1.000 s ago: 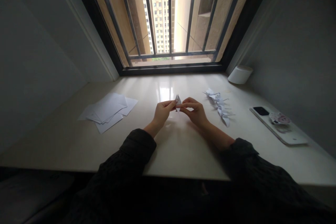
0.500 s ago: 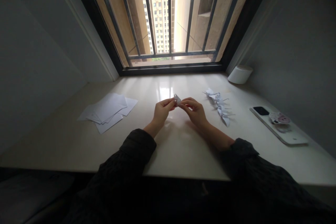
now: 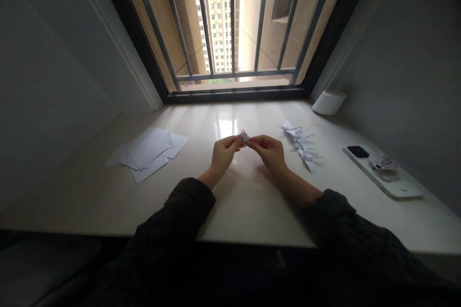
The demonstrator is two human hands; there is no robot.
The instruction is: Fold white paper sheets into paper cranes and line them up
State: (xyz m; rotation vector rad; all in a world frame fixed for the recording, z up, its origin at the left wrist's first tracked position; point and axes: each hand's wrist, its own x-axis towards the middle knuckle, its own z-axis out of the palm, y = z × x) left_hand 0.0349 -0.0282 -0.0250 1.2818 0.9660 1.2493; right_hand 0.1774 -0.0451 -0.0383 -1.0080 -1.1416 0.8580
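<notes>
A small folded piece of white paper (image 3: 244, 136) with pointed tips is pinched between both hands, above the middle of the pale sill. My left hand (image 3: 224, 152) grips it from the left with thumb and fingers pressed together. From the other side, my right hand (image 3: 269, 151) holds its right edge between thumb and forefinger. The fingertips hide the lower part of the paper. Right of my right hand lie several folded paper cranes (image 3: 300, 144) in a row, close together.
Loose white paper sheets (image 3: 149, 148) lie overlapping on the left. At the right sit a phone (image 3: 382, 172) with a round grip on its back and a white cylindrical object (image 3: 329, 102) by the wall. A barred window (image 3: 234, 91) rises behind the sill (image 3: 248, 216).
My right hand has shifted slightly right, and its fingers have drawn closer together on the paper. The folded paper has turned a little. My left hand is almost unmoved.
</notes>
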